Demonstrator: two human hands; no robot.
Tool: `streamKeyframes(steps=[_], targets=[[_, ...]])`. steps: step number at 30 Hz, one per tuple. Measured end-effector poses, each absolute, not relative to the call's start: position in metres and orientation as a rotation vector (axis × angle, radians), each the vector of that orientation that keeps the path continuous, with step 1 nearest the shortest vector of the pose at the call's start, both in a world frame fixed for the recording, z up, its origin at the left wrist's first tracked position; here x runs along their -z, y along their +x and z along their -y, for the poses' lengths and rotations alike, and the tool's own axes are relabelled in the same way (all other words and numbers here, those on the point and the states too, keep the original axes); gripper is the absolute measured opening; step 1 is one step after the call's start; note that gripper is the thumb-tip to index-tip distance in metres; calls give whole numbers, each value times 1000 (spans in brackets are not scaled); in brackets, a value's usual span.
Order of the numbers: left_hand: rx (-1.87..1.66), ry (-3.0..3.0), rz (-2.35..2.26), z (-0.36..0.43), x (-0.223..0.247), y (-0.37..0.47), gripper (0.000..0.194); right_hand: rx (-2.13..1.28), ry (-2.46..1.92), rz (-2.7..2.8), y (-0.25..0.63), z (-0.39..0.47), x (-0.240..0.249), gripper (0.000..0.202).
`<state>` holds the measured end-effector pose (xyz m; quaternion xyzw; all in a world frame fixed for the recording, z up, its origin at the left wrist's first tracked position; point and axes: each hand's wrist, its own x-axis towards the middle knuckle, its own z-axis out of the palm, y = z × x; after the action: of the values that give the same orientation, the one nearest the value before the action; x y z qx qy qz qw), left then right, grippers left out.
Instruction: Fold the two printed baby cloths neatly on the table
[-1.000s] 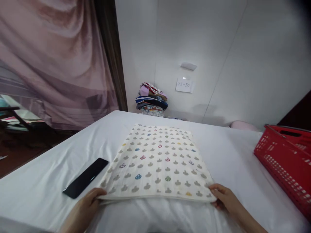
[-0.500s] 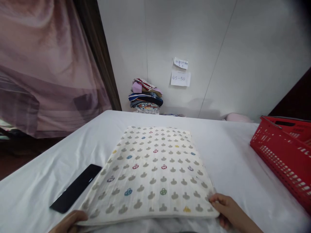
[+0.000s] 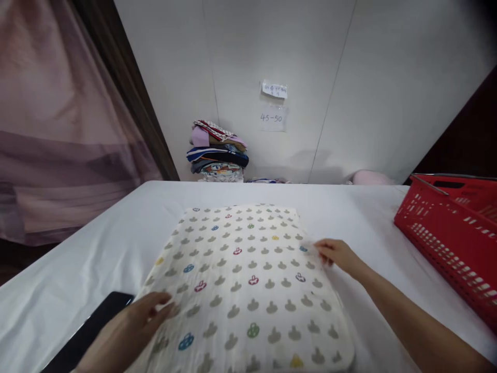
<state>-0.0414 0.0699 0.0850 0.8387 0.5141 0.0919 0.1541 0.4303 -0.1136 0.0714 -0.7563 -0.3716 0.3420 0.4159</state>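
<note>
A folded cream cloth point(image 3: 244, 269) with grey mushroom-like prints and a few coloured ones lies flat in front of me. My left hand point(image 3: 130, 329) is over its near left side, thumb and index finger apart, nothing held between them. Farther up, at the cloth's right edge, my right hand point(image 3: 336, 254) has its fingers bent and closed on the edge; the fingertips are slightly blurred. Partly behind my left hand, a black phone-like slab point(image 3: 91, 331) lies beside the cloth.
A white sheet point(image 3: 349, 212) covers the table. On the right stands a red plastic basket point(image 3: 446, 243). Folded clothes point(image 3: 219, 155) are stacked by the wall, below paper notes point(image 3: 274, 118). A pink curtain point(image 3: 58, 129) hangs at the left.
Both hands have left the cloth's near corners and moved farther up its sides. My left fingers have let go of the corner. The view has shifted slightly, and the cloth appears nearer.
</note>
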Motion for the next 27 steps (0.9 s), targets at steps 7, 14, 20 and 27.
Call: streamKeyframes(steps=[7,14,20,27], targets=[[-503,2888,-799,-74,-45,66,29,-464,-2146,932,484,-24,-46,25],[-504,3069,-737,-71,-15,65,43,-384,-2294,1031,508,-72,-30,19],[-472,3049,-760,-72,-21,67,43,-113,-2124,1386,479,-45,-33,13],[-512,3039,-759,-76,-13,66,43,-183,-1768,1791,437,-4,-32,15]])
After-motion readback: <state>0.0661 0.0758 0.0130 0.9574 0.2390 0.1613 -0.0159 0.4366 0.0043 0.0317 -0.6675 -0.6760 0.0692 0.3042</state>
